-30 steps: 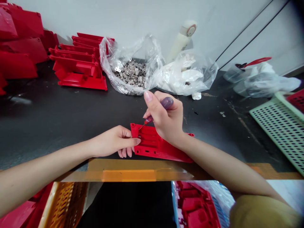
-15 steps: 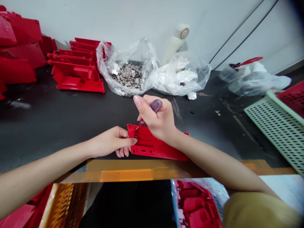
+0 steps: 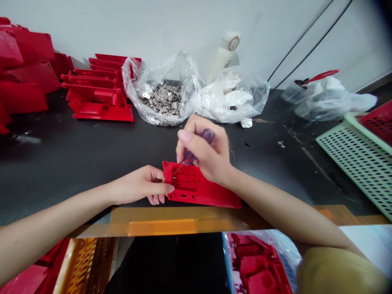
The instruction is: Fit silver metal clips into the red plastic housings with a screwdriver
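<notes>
A red plastic housing point(image 3: 214, 194) with ribbed slots lies on the dark table near its front edge. My left hand point(image 3: 150, 185) grips its left end, thumb on top and fingers beneath or behind. In my right hand point(image 3: 208, 151) is a screwdriver point(image 3: 189, 157) with a translucent purple handle, held at a slant. Its thin shaft points down left into the slots, with the tip beside a small metal piece point(image 3: 174, 177) at the left end. My right hand and forearm cover part of the housing's far side.
Behind stand a clear bag of small metal clips point(image 3: 167, 98), a bag with white gloves point(image 3: 235, 98) and a cream bottle point(image 3: 225, 53). Red housings point(image 3: 101, 94) are stacked at left. A pale green basket point(image 3: 352, 151) is at right; crates of red parts point(image 3: 257, 265) sit below the table edge.
My right hand has shifted slightly right and tilted the screwdriver lower, its tip now nearer the metal piece. My left thumb has slid a little toward the housing's near edge.
</notes>
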A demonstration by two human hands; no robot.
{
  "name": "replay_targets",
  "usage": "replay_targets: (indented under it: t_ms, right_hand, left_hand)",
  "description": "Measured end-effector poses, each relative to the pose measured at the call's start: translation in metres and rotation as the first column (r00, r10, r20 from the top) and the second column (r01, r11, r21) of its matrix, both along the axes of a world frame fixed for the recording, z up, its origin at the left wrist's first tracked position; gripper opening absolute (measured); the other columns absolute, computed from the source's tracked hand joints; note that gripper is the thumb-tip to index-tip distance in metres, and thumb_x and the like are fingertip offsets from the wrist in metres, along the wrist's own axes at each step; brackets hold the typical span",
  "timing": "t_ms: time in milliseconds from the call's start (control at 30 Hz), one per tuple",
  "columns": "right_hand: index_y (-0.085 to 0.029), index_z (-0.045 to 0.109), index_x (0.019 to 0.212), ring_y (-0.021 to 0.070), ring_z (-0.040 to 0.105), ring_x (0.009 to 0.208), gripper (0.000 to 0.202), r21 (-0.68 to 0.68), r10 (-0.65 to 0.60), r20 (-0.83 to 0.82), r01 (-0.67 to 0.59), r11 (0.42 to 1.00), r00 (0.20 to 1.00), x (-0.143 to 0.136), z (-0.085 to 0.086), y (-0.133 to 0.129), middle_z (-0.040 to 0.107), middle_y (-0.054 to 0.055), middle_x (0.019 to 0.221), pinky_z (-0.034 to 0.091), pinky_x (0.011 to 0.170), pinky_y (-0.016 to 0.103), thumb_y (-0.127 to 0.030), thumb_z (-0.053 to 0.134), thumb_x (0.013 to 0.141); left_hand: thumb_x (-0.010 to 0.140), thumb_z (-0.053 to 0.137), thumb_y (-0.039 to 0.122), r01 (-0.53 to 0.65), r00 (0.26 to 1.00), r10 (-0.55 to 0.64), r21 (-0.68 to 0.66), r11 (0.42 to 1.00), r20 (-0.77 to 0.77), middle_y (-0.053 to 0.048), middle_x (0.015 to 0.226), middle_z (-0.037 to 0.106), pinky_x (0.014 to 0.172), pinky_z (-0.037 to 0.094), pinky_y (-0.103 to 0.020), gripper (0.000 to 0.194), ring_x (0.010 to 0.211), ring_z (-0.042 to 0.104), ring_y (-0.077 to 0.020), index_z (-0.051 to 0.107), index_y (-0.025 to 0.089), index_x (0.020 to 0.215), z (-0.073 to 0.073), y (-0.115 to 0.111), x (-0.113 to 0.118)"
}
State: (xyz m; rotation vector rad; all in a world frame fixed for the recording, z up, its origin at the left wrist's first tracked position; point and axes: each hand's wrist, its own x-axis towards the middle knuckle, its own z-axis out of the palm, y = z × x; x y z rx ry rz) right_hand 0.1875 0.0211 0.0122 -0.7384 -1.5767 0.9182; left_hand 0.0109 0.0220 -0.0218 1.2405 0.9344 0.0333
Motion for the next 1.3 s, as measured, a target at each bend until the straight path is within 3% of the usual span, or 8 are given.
replay_targets:
  t_ms: [133,300,500,633,767,1133,1300]
  right_hand:
    - [-0.016,0.053,0.056,0.0044,0.045,0.046,0.035,0.103,0.003,0.117,-0.015,0.995,0.993,-0.002,-0.006,-0.003,0.052,-0.004,0.052,0.036,0.046,0.020,-0.026,0.055,0.090]
    - [-0.016,0.052,0.057,0.0036,0.045,0.044,0.039,0.080,-0.015,0.091,0.007,0.997,0.996,-0.003,-0.009,-0.004,0.047,-0.006,0.049,0.036,0.045,0.019,-0.029,0.049,0.094]
    - [-0.015,0.051,0.057,0.0038,0.042,0.046,0.038,0.153,0.018,0.110,-0.035,0.988,0.994,-0.003,-0.012,-0.004,0.046,-0.004,0.053,0.033,0.046,0.021,-0.028,0.050,0.093]
    - [-0.017,0.045,0.058,0.0047,0.043,0.047,0.036,0.194,0.018,0.040,-0.026,0.981,0.999,-0.005,-0.014,-0.003,0.046,-0.004,0.054,0.032,0.046,0.022,-0.026,0.051,0.093]
    - [-0.018,0.043,0.060,0.0052,0.045,0.046,0.035,0.180,-0.014,0.002,0.014,0.984,1.000,-0.006,-0.016,-0.002,0.047,-0.004,0.054,0.035,0.047,0.022,-0.026,0.050,0.093]
    - [-0.016,0.043,0.058,0.0049,0.037,0.051,0.037,0.138,0.132,0.082,-0.143,0.980,0.988,-0.005,-0.017,-0.001,0.036,-0.005,0.056,0.028,0.048,0.023,-0.026,0.051,0.093]
    - [-0.016,0.043,0.053,0.0041,0.034,0.048,0.042,0.119,0.136,0.180,-0.159,0.980,0.974,-0.004,-0.011,-0.001,0.032,-0.005,0.053,0.026,0.047,0.023,-0.024,0.046,0.094]
  left_hand:
    - [0.069,0.074,0.039,0.010,1.000,-0.009,0.009,1.000,-0.006,0.003,0.056,0.060,0.054,0.047,-0.018,0.028,0.053,0.055,-0.0079,0.060,0.015,0.064,0.001,0.000,0.000]
    - [0.071,0.072,0.038,0.011,1.000,-0.011,0.000,1.000,0.009,0.003,0.057,0.060,0.054,0.047,-0.018,0.027,0.052,0.055,-0.0073,0.059,0.015,0.065,-0.001,0.001,0.000]
    - [0.070,0.073,0.038,0.017,1.000,-0.018,0.003,1.000,0.022,0.004,0.057,0.060,0.055,0.048,-0.018,0.027,0.053,0.056,-0.0078,0.060,0.015,0.066,-0.002,0.001,0.000]
    - [0.075,0.068,0.038,0.023,0.999,-0.023,0.007,1.000,0.036,0.004,0.057,0.060,0.055,0.048,-0.018,0.027,0.053,0.055,-0.0069,0.059,0.014,0.066,-0.003,0.001,-0.001]
    - [0.078,0.066,0.037,0.026,0.999,-0.027,0.009,1.000,0.044,0.004,0.057,0.060,0.054,0.047,-0.016,0.027,0.052,0.055,-0.0062,0.059,0.014,0.066,-0.004,0.000,-0.002]
    - [0.079,0.064,0.036,0.028,0.998,-0.030,0.033,0.999,0.061,0.004,0.056,0.060,0.054,0.048,-0.016,0.026,0.052,0.056,-0.0064,0.059,0.015,0.064,-0.006,0.000,-0.002]
    - [0.077,0.065,0.036,0.021,0.998,-0.023,0.036,0.999,0.053,0.004,0.055,0.060,0.053,0.048,-0.017,0.027,0.052,0.056,-0.0071,0.059,0.015,0.062,-0.005,0.000,-0.002]
